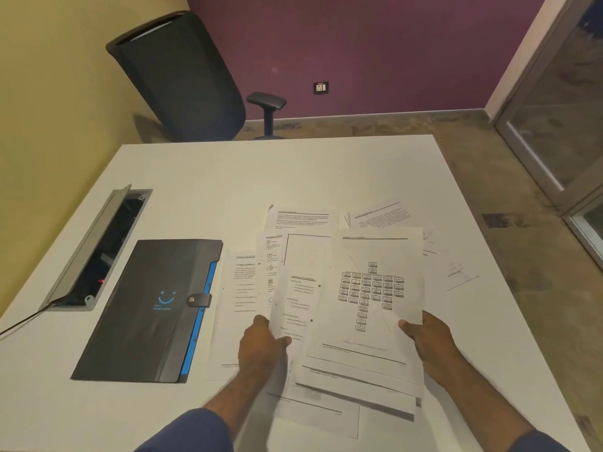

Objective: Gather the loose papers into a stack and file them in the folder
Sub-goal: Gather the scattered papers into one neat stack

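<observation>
White printed sheets dominate the head view, fanned in an uneven heap on the right half of the table. The left hand has its fingers closed on the left edge of a text sheet, thumb on top. The right hand pinches the right edge of the chart sheet, thumb over the face and fingers hidden underneath. Both sheets look lifted slightly off the pile, overlapping each other, with more pages skewed beneath them toward the near edge. Other loose papers lie farther back and to the right, some only just touching the heap, one lying out towards the right side of the table.

The black folder lies closed to the left, just beside the pile, its snap strap fastened and a blue edge showing along its right side.

The risks, as I judge them: each hand holds only a single sheet by one edge, so drawing them together could drag or crease the pages below rather than square them. The far sheets could be missed if the gathering stops at the near heap. Lower pages reach close to the table's near edge and may slide off if pushed. The folder must be unfastened first, and with both hands full of a loose stack, that could let the stack fan out again.
</observation>
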A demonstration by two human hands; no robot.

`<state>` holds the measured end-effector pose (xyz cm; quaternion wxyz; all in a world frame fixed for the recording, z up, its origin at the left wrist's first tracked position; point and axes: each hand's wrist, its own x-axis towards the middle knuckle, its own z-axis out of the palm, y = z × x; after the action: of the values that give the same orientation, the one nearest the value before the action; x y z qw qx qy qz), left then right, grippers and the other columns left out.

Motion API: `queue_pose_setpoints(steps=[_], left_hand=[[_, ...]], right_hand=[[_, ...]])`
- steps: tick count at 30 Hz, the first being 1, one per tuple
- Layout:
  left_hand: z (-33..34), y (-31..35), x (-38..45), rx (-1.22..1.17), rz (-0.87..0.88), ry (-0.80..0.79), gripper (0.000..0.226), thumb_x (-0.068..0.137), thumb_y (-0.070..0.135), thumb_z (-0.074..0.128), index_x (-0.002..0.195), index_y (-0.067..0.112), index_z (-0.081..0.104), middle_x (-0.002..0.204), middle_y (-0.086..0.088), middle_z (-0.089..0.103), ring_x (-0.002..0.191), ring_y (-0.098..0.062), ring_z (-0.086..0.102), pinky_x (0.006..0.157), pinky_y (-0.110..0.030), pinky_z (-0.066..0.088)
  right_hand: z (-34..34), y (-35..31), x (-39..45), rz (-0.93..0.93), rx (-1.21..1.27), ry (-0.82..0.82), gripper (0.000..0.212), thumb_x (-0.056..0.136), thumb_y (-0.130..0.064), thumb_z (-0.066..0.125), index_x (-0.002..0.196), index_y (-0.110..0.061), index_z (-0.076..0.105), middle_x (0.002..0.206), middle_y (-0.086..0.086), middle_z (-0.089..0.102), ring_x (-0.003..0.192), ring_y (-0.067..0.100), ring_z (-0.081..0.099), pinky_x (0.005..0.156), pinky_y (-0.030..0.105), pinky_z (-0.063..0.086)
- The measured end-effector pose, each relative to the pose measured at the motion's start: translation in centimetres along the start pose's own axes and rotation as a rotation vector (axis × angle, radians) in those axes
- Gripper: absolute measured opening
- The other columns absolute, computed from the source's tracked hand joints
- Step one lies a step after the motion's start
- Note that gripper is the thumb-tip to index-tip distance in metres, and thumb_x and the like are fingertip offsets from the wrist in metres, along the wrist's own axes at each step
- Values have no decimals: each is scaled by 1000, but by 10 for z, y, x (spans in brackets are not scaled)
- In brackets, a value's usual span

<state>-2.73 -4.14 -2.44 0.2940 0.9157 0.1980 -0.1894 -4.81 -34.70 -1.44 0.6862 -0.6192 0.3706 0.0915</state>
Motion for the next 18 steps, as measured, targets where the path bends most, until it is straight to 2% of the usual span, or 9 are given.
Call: queue_pose_setpoints(steps=[3, 6, 8, 11, 14, 18], left_hand=[[-1, 0, 3, -109, 87, -1, 19, 89, 31, 70, 89, 18, 56, 89, 4, 65, 82, -17, 63, 51, -12, 35], [-12, 4, 5, -314, 134, 2, 9, 98, 23, 59, 102, 14, 59, 96, 2, 64, 93, -21, 64, 62, -14, 44], [-26, 8, 6, -435, 155, -24, 18, 100, 14, 54, 117, 14, 59, 104, 3, 65, 99, -18, 62, 71, -20, 46], [-49, 15, 3, -598, 165, -96, 27, 100, 13, 53, 125, 21, 58, 108, 12, 65, 97, -2, 59, 75, -18, 45], [-65, 13, -1, -705, 129, -137, 32, 98, 15, 57, 130, 23, 57, 119, 10, 66, 108, -11, 62, 92, -30, 49], [-70, 4, -6, -758, 37, -212, 34, 98, 16, 59, 132, 20, 58, 125, 2, 68, 113, -22, 64, 101, -45, 50]], right_hand=[[-3, -3, -5, -2, 39, -11, 28, 88, 3, 62, 104, -20, 67, 93, -3, 73, 87, 20, 69, 71, 30, 53], [-5, -9, -8, -13, 86, -51, 29, 88, 3, 62, 102, -22, 69, 95, -5, 76, 88, 16, 70, 72, 30, 53], [-3, -14, -10, -26, 101, -97, 29, 89, 2, 61, 102, -22, 70, 95, -7, 77, 86, 10, 71, 71, 26, 53], [8, -24, -11, -44, 101, -164, 28, 90, 0, 61, 102, -23, 69, 99, -8, 77, 91, 8, 71, 74, 26, 52], [22, -31, -11, -35, 108, -194, 25, 90, 0, 61, 107, -17, 68, 103, 0, 76, 97, 20, 69, 78, 33, 52], [45, -29, -13, 17, 104, -227, 27, 90, 5, 59, 113, -8, 64, 104, 9, 73, 93, 26, 69, 70, 33, 54]])
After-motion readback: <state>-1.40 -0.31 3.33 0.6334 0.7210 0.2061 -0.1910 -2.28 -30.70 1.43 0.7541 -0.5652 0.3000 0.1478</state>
